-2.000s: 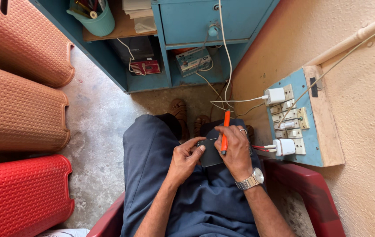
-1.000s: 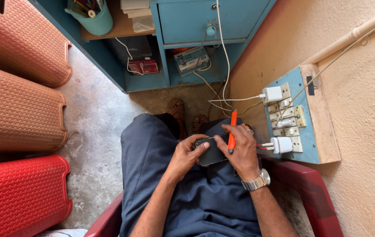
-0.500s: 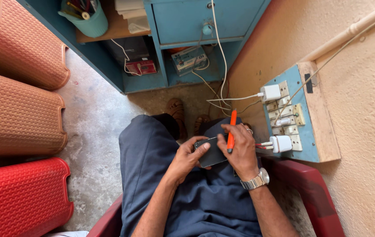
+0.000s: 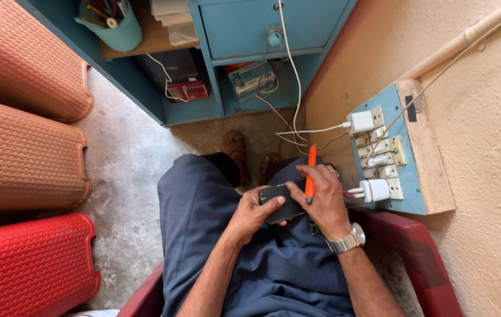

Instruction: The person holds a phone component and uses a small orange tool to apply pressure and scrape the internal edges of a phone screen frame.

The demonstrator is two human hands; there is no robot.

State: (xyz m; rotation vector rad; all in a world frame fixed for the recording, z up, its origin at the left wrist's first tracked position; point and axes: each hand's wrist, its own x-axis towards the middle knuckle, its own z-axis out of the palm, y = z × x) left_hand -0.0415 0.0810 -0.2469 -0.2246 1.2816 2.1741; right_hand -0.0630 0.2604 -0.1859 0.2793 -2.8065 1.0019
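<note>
Two hands meet on one small black phone (image 4: 282,202) resting in my lap, near the middle of the view. My left hand (image 4: 254,214) is wrapped round its near-left end, thumb on top, steadying it. My right hand (image 4: 322,196) is closed on an orange-handled tool (image 4: 310,174), held upright with its tip down against the phone's right side. I judge I'm working at the phone's casing or edge with that tip; the next move would want a firm left grip and light, steady pressure. The phone looks dark, flat and glossy, partly hidden by my fingers. Just right, a blue switchboard (image 4: 409,194) on the wall carries two white chargers. Far ahead stands a blue cabinet (image 4: 244,23); red and brown plastic stools (image 4: 27,264) sit left.
</note>
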